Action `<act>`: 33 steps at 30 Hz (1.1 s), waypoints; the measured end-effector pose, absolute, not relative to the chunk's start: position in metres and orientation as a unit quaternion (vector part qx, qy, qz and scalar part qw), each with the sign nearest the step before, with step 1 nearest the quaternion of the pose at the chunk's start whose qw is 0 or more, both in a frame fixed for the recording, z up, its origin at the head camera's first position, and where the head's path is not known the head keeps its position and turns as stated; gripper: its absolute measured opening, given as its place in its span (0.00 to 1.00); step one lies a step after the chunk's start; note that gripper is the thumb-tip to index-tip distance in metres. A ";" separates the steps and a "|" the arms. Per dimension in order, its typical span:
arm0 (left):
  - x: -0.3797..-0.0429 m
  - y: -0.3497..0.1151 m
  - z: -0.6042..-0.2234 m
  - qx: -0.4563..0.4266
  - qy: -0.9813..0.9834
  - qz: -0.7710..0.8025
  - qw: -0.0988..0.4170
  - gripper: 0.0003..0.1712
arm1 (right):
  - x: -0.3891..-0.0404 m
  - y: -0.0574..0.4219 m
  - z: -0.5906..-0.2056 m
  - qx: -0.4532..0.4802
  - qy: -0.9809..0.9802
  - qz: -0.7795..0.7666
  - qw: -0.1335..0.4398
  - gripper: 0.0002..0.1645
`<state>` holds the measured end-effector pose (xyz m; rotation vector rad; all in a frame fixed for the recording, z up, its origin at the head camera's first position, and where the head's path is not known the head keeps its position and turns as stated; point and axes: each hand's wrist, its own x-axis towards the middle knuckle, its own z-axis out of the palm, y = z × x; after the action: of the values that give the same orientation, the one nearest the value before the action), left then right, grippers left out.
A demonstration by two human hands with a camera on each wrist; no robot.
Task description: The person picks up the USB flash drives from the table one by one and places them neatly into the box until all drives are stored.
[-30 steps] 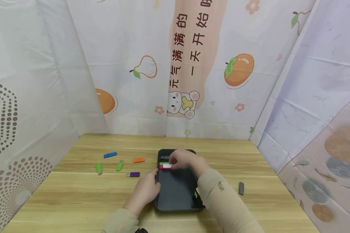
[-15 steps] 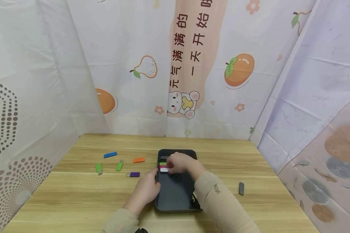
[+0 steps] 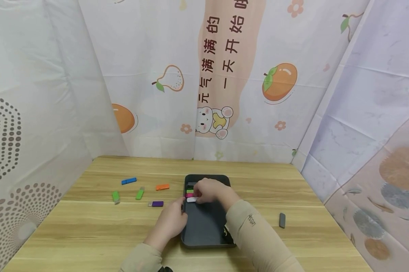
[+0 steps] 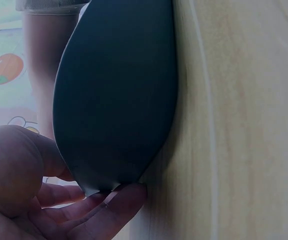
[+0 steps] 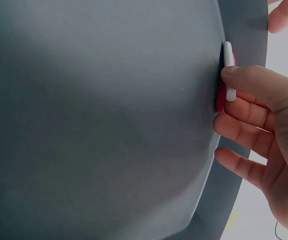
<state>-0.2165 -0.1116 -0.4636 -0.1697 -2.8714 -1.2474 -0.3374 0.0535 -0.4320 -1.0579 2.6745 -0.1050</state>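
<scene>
Since a second ago, the white stick (image 3: 192, 200) is shifting toward the tray's near end, and I'm seeing the right hand (image 3: 209, 190) pinching it between thumb and fingers. It is sitting inside the tray (image 3: 206, 226), just beside a pink stick (image 3: 189, 195). The left hand (image 3: 171, 218) is gripping the tray's left edge. Farther left, purple (image 3: 158, 204) and orange (image 3: 162, 187) drives are lying on the table (image 3: 139, 230).

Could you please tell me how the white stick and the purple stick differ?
The white stick is pinched by the right hand; the purple stick lies untouched on the table. The white stick is inside the dark tray, the purple stick outside it, to its left. Both are longer than they are wide.
</scene>
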 end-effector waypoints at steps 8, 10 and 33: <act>-0.217 -0.112 -0.465 -0.058 -0.916 -0.396 0.007 0.30 | -0.338 0.052 -0.434 -0.368 0.920 -0.032 0.128 0.05; -0.217 -0.112 -0.464 -0.057 -0.916 -0.397 0.004 0.30 | -0.338 0.051 -0.435 -0.369 0.920 -0.028 0.127 0.05; -0.217 -0.112 -0.464 -0.054 -0.917 -0.396 0.004 0.30 | -0.338 0.053 -0.434 -0.369 0.920 -0.033 0.131 0.04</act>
<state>-0.2170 -0.1115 -0.4644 -0.1686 -2.8733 -1.2398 -0.3377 0.0527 -0.4343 -1.0699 2.6703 -0.0969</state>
